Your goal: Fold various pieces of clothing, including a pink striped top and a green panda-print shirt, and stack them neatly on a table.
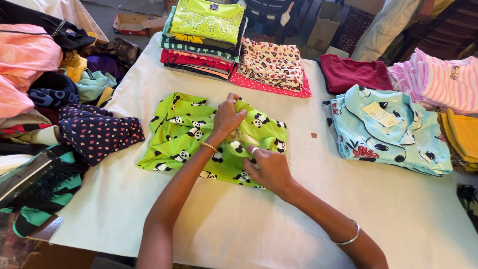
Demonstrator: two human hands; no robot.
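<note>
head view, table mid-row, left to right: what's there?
navy heart-print garment → green panda-print garment with left hand and right hand on it → light blue floral shirt → yellow folded garment
</note>
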